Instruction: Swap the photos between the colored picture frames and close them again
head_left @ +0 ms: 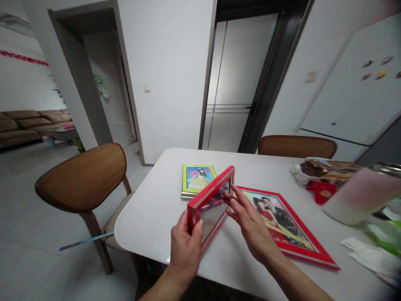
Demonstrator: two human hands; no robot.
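Red photo frame point(213, 215) tilted up, gripped in my left hand point(186, 242), not yet laid flat. My right hand point(250, 221): fingers loosely spread at its front; contact unclear. Already flat on surface point(150, 217): yellow-green photo frame point(199, 178) beyond hands, second red photo frame point(283, 215) beside right.

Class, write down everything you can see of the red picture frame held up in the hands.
The tilted red frame has thick, glossy-looking sides with a silvery line along the edge; its material is uncertain. Inside the border is a shiny, glass-like pane. It is held slanted above the white table, partly hiding the yellow-green frame. The left hand grips its near end; the right hand's fingers lie at the pane's far end, contact unclear.
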